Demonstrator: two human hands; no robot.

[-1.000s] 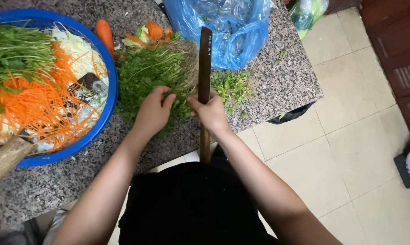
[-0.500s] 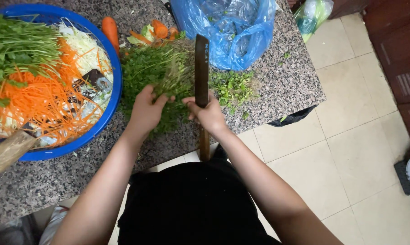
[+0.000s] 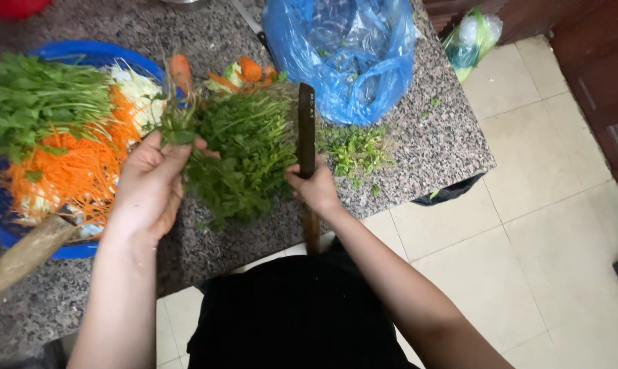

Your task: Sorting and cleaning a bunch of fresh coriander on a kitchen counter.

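Head view: I see my left hand [image 3: 150, 184] has lifted off the herb bunch [image 3: 244, 154], fingers now pinching a few sprigs; my right hand [image 3: 316, 188] stays clenched on the knife [image 3: 307, 130] beside the bunch on the counter [image 3: 418, 147], so chopping is paused

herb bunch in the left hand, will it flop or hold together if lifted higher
Probably floppy: the herb bunch is thin leafy stems, gripped by the left hand at one end only. Likely light. Loose sprigs may drop, as cut bits already lie beside the knife.
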